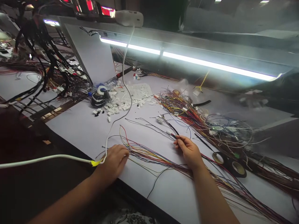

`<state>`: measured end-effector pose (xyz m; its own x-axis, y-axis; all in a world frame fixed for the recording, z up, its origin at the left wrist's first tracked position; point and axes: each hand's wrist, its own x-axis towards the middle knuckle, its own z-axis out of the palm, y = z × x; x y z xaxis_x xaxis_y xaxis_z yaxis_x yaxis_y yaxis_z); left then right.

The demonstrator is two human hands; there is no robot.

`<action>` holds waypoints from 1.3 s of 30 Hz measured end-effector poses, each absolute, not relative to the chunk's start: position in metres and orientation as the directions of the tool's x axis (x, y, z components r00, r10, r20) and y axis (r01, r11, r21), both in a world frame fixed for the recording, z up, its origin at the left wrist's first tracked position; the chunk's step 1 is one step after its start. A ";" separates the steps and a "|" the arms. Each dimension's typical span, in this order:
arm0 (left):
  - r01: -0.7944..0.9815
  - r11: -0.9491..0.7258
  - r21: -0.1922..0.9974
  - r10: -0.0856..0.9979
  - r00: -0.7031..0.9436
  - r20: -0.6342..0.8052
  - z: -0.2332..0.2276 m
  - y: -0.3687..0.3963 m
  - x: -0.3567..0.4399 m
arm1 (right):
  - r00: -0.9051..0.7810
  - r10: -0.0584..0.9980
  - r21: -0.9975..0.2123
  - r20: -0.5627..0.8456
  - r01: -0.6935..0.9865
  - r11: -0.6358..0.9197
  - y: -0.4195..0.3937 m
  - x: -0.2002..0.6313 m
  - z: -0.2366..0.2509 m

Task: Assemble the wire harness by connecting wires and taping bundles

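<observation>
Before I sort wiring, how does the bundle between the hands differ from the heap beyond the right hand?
The near bundle is slim, its strands loosely spread and fairly parallel; the far heap is bulkier and tangled. The near bundle runs beneath the right arm; the far heap lies beyond the right hand. Both mix several wire colours.

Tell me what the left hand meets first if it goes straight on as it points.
Left hand would likely meet the loose bundle of thin multicoloured wires first, just ahead of it; depth is unclear, so it may be touching them.
</observation>
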<state>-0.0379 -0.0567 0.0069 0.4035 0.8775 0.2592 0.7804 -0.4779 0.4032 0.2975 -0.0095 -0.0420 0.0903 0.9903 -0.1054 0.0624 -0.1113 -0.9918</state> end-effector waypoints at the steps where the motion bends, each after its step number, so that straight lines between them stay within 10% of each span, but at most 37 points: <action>1: 0.821 -0.410 0.397 0.911 0.345 0.228 0.007 -0.052 -0.049 | 0.089 0.990 -0.991 -0.105 0.069 -0.111 -0.009 0.297 -0.042; 16: 0.878 -0.336 0.340 0.933 0.360 -0.006 -0.005 -0.023 -0.064 | 0.049 0.998 -0.997 -0.035 0.066 -0.039 -0.003 0.299 -0.030; 21: 0.923 -0.069 0.378 0.978 0.136 -0.155 0.003 -0.026 -0.061 | -0.126 0.990 -0.976 0.067 0.196 0.091 -0.012 0.305 -0.018; 26: 0.891 0.125 0.436 0.978 -0.037 -0.206 0.013 -0.026 -0.065 | -0.329 0.930 -0.845 0.163 0.441 0.303 -0.028 0.313 0.001; 39: 0.865 0.191 0.464 0.968 -0.089 -0.233 0.004 -0.023 -0.072 | -0.661 0.740 -0.497 -0.124 0.687 0.530 -0.039 0.349 0.032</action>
